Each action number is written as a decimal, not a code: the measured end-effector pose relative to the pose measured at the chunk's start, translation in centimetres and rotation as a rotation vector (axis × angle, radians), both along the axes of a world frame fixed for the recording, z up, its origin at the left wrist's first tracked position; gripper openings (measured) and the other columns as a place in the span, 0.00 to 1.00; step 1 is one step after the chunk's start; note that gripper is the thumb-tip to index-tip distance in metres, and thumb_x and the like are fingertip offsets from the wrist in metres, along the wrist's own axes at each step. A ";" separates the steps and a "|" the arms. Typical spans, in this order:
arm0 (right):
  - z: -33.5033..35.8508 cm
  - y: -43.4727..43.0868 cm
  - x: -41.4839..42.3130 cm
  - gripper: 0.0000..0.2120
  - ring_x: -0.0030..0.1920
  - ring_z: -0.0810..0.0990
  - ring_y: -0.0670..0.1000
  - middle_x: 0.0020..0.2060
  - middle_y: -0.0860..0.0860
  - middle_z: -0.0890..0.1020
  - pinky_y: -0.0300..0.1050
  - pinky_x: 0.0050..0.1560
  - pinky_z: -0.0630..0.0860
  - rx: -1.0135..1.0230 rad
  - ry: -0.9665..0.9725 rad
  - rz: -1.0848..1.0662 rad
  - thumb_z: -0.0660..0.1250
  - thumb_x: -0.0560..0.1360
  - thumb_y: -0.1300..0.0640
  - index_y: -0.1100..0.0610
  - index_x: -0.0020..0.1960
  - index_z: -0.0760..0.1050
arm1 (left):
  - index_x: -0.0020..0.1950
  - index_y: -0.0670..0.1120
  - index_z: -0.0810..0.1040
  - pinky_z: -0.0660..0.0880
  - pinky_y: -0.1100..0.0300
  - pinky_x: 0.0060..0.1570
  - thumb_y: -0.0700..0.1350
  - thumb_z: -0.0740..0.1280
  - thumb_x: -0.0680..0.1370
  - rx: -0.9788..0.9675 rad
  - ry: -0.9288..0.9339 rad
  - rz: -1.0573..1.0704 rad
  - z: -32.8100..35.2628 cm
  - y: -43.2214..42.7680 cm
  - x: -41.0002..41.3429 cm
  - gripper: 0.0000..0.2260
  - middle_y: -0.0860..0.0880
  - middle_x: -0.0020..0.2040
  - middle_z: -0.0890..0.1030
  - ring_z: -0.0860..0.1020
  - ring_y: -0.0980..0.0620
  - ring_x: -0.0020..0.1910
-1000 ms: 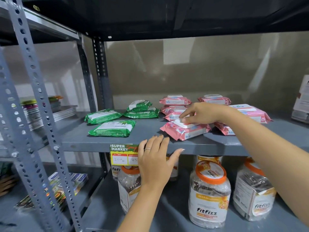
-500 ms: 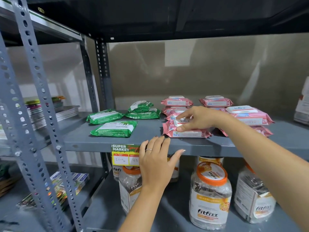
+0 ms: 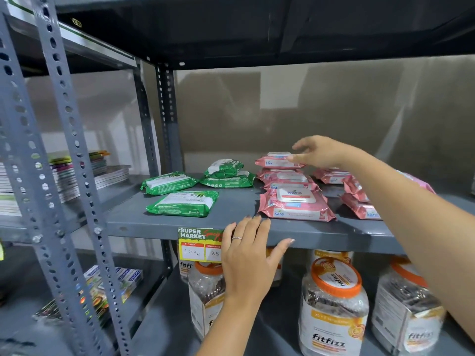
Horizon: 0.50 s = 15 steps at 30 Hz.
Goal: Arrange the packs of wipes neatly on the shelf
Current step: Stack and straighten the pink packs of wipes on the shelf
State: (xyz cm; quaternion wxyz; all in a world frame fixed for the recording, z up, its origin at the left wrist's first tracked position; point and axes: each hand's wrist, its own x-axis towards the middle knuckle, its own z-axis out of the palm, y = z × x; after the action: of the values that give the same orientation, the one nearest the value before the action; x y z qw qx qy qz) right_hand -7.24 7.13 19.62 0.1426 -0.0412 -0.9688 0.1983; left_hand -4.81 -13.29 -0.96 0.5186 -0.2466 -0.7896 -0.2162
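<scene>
Having left the front pink pack (image 3: 295,205), right hand (image 3: 317,152) hovers spread over the rear stack (image 3: 279,161).

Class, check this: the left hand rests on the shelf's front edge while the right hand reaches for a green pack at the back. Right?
Not quite. The head view shows the right hand reaching for a pink pack, not green. The left hand does rest on the shelf edge.

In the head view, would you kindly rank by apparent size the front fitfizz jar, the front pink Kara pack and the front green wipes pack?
1. Front fitfizz jar, though it sits nearest the camera.
2. Front pink Kara pack.
3. Front green wipes pack, only slightly smaller; too close to rank firmly.
</scene>
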 end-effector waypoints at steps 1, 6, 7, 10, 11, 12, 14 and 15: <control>0.2 0.4 -1.1 0.29 0.63 0.75 0.55 0.68 0.52 0.74 0.51 0.66 0.70 0.047 -0.035 -0.024 0.68 0.73 0.43 0.53 0.70 0.69 | 0.58 0.48 0.81 0.66 0.53 0.65 0.65 0.62 0.78 -0.001 0.000 0.002 0.0 0.0 0.0 0.23 0.51 0.57 0.82 0.78 0.51 0.59; -0.9 1.0 -4.4 0.38 0.71 0.67 0.59 0.74 0.51 0.65 0.59 0.70 0.65 0.138 -0.259 -0.072 0.72 0.67 0.38 0.49 0.73 0.64 | 0.57 0.47 0.82 0.66 0.54 0.65 0.65 0.63 0.78 0.002 0.026 -0.009 -0.2 0.0 -0.3 0.23 0.51 0.57 0.83 0.79 0.52 0.59; -1.3 0.9 -4.7 0.39 0.72 0.64 0.59 0.75 0.50 0.62 0.59 0.71 0.63 0.129 -0.277 -0.063 0.72 0.67 0.38 0.49 0.73 0.64 | 0.57 0.47 0.82 0.67 0.53 0.65 0.65 0.63 0.78 0.005 0.031 -0.013 -0.3 0.0 -0.3 0.23 0.51 0.57 0.83 0.79 0.52 0.59; -2.2 0.6 -5.5 0.37 0.74 0.61 0.57 0.76 0.50 0.59 0.57 0.73 0.59 0.177 -0.326 -0.034 0.71 0.69 0.40 0.50 0.73 0.64 | 0.57 0.47 0.82 0.67 0.53 0.65 0.65 0.63 0.78 0.012 0.037 -0.018 -0.3 0.0 -0.5 0.23 0.51 0.57 0.83 0.79 0.52 0.59; -2.4 0.6 -5.7 0.35 0.74 0.63 0.57 0.76 0.51 0.60 0.56 0.73 0.60 0.204 -0.336 -0.031 0.71 0.70 0.42 0.50 0.73 0.65 | 0.57 0.47 0.82 0.67 0.53 0.65 0.65 0.63 0.78 0.012 0.039 -0.020 -0.4 0.0 -0.5 0.23 0.51 0.57 0.83 0.79 0.52 0.59; -2.6 0.5 -5.8 0.33 0.72 0.64 0.57 0.76 0.51 0.62 0.55 0.72 0.62 0.227 -0.339 -0.025 0.71 0.70 0.44 0.49 0.72 0.66 | 0.57 0.47 0.82 0.68 0.53 0.65 0.65 0.63 0.78 0.013 0.042 -0.019 -0.4 0.0 -0.5 0.23 0.51 0.57 0.83 0.79 0.52 0.59; -2.9 0.5 -5.9 0.31 0.70 0.67 0.57 0.74 0.52 0.64 0.55 0.71 0.64 0.241 -0.321 -0.017 0.72 0.70 0.46 0.49 0.71 0.67 | 0.57 0.47 0.82 0.68 0.53 0.65 0.65 0.63 0.78 0.018 0.045 -0.018 -0.4 0.1 -0.5 0.23 0.51 0.57 0.83 0.79 0.52 0.59; -3.0 0.6 -6.0 0.30 0.68 0.69 0.57 0.73 0.52 0.65 0.55 0.69 0.66 0.234 -0.313 -0.015 0.72 0.70 0.47 0.49 0.70 0.68 | 0.57 0.47 0.82 0.69 0.52 0.64 0.65 0.63 0.78 0.020 0.044 -0.018 -0.4 0.1 -0.5 0.23 0.51 0.57 0.83 0.79 0.52 0.59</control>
State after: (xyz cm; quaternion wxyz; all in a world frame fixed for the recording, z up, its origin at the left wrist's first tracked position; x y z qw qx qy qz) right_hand -13.25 7.71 16.64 -0.0046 -0.0619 -0.9953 0.0744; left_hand -5.33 -13.16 -1.33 0.5363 -0.2533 -0.7735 -0.2236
